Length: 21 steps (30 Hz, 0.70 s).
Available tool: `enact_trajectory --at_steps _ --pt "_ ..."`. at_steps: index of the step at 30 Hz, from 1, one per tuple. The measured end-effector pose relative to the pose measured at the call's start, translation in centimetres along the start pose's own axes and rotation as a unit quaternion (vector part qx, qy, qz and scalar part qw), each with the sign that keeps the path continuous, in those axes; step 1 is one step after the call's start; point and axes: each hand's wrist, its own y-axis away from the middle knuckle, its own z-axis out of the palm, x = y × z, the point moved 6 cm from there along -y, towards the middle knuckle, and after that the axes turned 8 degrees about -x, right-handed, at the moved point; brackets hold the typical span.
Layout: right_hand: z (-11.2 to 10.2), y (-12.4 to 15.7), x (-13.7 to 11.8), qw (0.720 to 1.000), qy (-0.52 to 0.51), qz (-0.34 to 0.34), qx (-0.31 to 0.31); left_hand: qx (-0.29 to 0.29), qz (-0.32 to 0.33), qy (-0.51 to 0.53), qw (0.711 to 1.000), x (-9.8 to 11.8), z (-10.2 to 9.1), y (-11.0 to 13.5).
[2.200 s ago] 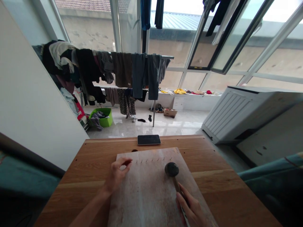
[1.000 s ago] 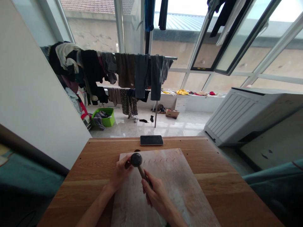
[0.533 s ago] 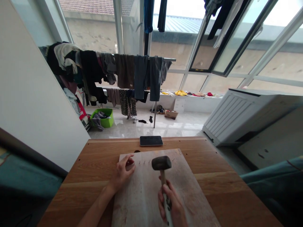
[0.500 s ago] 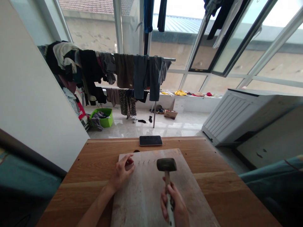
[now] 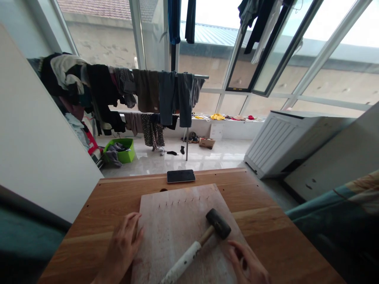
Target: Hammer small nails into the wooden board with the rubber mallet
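A rubber mallet (image 5: 218,223) with a black head and a pale, taped-looking handle lies slantwise on a wooden board (image 5: 166,240). Several thin nails (image 5: 179,202) stand in a row near the board's far edge. At the board's left edge is my left hand (image 5: 122,244), fingers stretched out and touching the edge, holding nothing. My right hand (image 5: 247,262) is by the board's right edge, just below the mallet head. Its fingers are loosely bent, with a gap between thumb and forefinger and nothing between them.
Beyond the board a dark-screened phone (image 5: 181,176) lies on the wooden table (image 5: 94,225). Past the table stand a clothes-laden drying rack (image 5: 187,146), a green basket (image 5: 128,154) and a white ribbed cabinet (image 5: 272,138). Teal fabric (image 5: 340,213) hangs at the right.
My right hand has let go of the mallet, which now lies on the board, and has moved right. My left hand has drawn back from the nails to the board's left edge. The view has shifted slightly.
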Motion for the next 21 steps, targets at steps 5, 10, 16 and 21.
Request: enact_trajectory --at_steps 5,10,16,21 --pt "-1.5 -0.3 3.7 0.971 0.182 -0.153 -0.009 -0.081 0.046 -0.040 0.995 0.9 -0.5 5.3" --pt "-1.7 -0.1 8.0 0.950 0.279 -0.138 0.005 -0.117 0.109 -0.017 0.987 5.5 1.1 4.8" --pt "-9.7 -2.4 13.1 0.946 0.311 -0.038 0.080 -0.263 0.150 0.138 0.943 12.4 5.0 0.5" --pt "-15.5 -3.3 18.6 0.954 0.291 0.003 0.077 -0.381 0.197 0.214 0.877 17.6 8.3 -3.0"
